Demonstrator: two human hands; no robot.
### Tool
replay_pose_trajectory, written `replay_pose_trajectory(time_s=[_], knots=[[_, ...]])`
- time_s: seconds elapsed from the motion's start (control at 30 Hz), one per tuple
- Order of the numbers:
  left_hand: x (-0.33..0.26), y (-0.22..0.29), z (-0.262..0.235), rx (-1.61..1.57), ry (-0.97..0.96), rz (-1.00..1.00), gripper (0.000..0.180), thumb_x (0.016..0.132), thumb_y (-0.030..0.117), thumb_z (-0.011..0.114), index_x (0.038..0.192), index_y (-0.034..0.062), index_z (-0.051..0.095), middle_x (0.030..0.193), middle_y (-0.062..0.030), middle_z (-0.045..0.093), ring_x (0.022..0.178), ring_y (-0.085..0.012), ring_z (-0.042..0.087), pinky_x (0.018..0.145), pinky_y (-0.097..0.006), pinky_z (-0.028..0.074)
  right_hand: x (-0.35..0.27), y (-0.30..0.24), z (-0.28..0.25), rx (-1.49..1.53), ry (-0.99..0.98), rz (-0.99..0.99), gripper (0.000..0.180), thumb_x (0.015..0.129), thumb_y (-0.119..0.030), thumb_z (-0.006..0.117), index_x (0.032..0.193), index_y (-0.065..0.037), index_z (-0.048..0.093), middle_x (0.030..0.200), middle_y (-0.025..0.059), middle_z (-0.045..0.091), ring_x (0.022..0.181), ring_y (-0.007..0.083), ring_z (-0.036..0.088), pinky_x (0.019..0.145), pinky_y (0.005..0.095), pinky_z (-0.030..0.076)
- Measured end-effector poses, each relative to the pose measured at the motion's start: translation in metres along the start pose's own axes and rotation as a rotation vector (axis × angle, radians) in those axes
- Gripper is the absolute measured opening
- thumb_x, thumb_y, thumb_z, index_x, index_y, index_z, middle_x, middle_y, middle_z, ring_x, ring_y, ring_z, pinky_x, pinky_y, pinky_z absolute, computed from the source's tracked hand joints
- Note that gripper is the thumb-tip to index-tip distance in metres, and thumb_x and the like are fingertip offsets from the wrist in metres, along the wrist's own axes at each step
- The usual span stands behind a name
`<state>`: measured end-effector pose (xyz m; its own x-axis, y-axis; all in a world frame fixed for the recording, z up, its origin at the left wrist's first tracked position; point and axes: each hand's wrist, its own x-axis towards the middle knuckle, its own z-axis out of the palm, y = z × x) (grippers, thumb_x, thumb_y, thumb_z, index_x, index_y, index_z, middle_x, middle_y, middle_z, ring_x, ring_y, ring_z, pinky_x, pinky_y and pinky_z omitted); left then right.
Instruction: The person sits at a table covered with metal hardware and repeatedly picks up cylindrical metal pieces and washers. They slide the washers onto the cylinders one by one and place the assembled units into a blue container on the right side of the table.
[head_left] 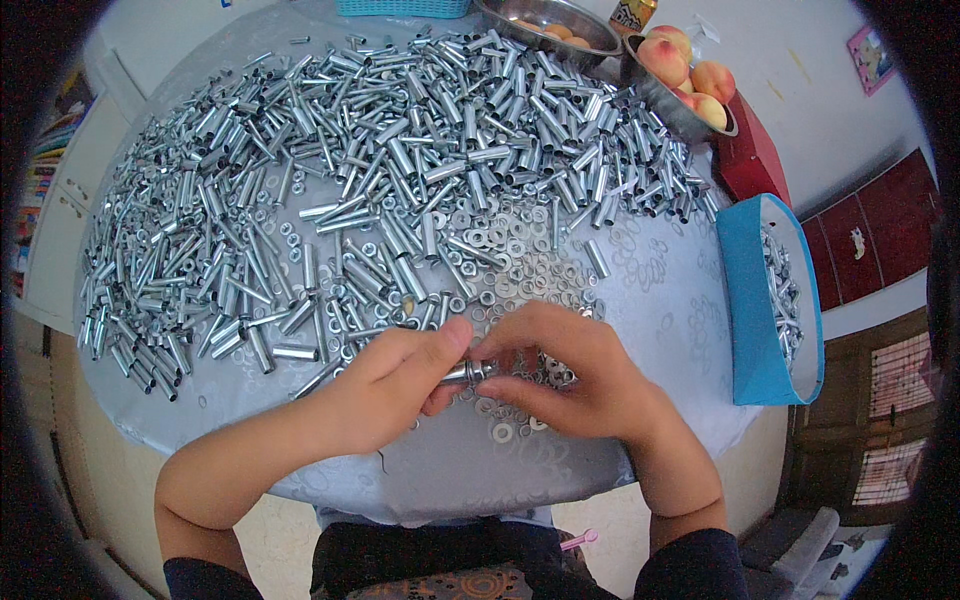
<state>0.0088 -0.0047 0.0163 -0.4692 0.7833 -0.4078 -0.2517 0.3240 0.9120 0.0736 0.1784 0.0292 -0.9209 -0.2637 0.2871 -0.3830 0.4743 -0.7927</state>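
Observation:
My left hand [385, 390] is closed around a shiny expansion bolt [458, 373], its end pointing right. The thumb and fingers of my right hand [580, 375] pinch that end, where a washer and nut seem to sit; the fingertips partly hide them. Just beyond and beneath my hands lie many loose flat washers [515, 240] and small rings. A big spread of metal sleeves [470, 110], bolts and nuts covers the far and left side of the table.
A blue fabric box [745, 310] holding metal bolts stands at the table's right edge. Metal bowls carry peaches [665, 58] and eggs [565, 37] at the far right, near a can [633, 13] and a red box [750, 155]. A blue basket [400, 7] is at the far edge.

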Motion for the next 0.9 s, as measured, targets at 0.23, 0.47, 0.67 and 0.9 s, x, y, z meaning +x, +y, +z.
replay_pose_trajectory(time_s=[0.23,0.47,0.67,0.9], knots=[[-0.001,0.001,0.000,-0.038,-0.005,0.020,0.058,0.092,0.048,0.025,0.061,0.0049,0.048,0.056,0.0023,0.041,0.053,-0.0066,0.037,0.050,-0.022,0.032,0.001,-0.003,0.001,-0.054,-0.024,-0.024,0.029,0.075,-0.018,0.063,0.098,-0.005,0.052,0.084,0.0118,0.056,0.074,0.0301,0.056,0.063,0.0358,0.045],[-0.002,0.002,-0.001,0.065,-0.037,0.014,0.056,0.093,0.044,0.028,0.063,0.0031,0.050,0.054,0.0019,0.041,0.051,-0.0072,0.036,0.048,-0.023,0.031,0.001,-0.003,-0.001,-0.219,-0.212,-0.057,0.021,0.078,-0.021,0.057,0.091,-0.005,0.051,0.078,0.0119,0.053,0.071,0.0330,0.054,0.060,0.0405,0.044],[-0.003,0.002,0.002,0.188,-0.021,0.094,0.052,0.093,0.038,0.033,0.066,-0.0026,0.052,0.053,-0.0019,0.042,0.052,-0.0101,0.038,0.049,-0.027,0.035,-0.003,0.000,0.003,-0.076,-0.272,-0.029,0.020,0.084,-0.024,0.049,0.089,-0.005,0.050,0.075,0.0149,0.054,0.070,0.0345,0.055,0.059,0.0418,0.043],[-0.007,0.006,0.000,0.300,0.016,0.257,0.044,0.093,0.033,0.034,0.073,-0.0016,0.053,0.055,-0.0060,0.047,0.054,-0.0124,0.042,0.053,-0.028,0.038,-0.005,-0.008,0.009,0.113,-0.211,0.117,0.022,0.086,-0.026,0.046,0.087,-0.004,0.050,0.074,0.0175,0.054,0.070,0.0368,0.054,0.057,0.0428,0.041]])
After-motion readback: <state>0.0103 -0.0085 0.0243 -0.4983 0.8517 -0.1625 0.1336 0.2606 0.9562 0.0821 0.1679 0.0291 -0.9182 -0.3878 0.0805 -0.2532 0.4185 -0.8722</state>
